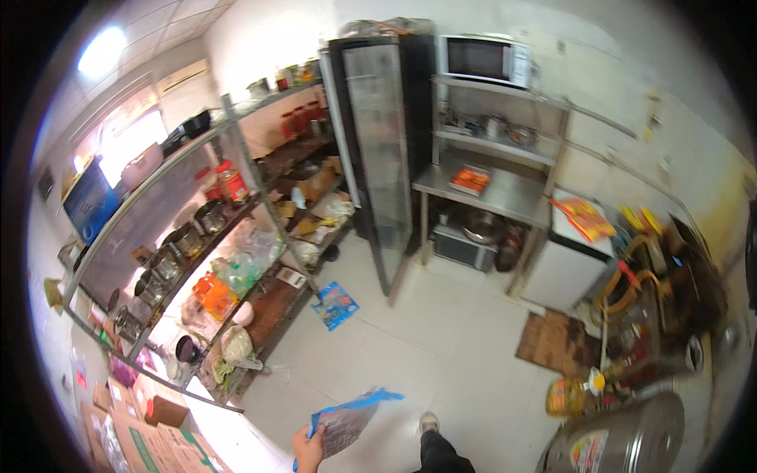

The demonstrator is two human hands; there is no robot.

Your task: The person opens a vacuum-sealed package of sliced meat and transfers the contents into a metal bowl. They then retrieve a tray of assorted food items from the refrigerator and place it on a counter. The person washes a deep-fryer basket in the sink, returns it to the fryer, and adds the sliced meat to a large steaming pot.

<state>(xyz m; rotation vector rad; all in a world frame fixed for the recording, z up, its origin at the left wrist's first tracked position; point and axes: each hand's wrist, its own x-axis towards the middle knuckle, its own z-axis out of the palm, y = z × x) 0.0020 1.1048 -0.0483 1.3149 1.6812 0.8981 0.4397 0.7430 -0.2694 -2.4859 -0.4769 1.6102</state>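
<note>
At the bottom of the head view, my left hand (309,448) grips a crumpled plastic bag (352,425) by its blue edge; the bag hangs out over the pale tiled floor. My right hand is out of view. Ahead on the floor lies a flat blue printed plastic packet (335,305), close to the foot of the metal shelf rack (269,337). Beyond it stands a tall dark cabinet with a glass door (378,159), its door swung outward.
Steel pots, jars and bagged goods fill the left rack; cardboard boxes (139,431) stand below. At the right are a steel table (514,195), a white chest (565,275), flattened cardboard (556,343), an oil jug (565,397) and a large metal vessel (633,437).
</note>
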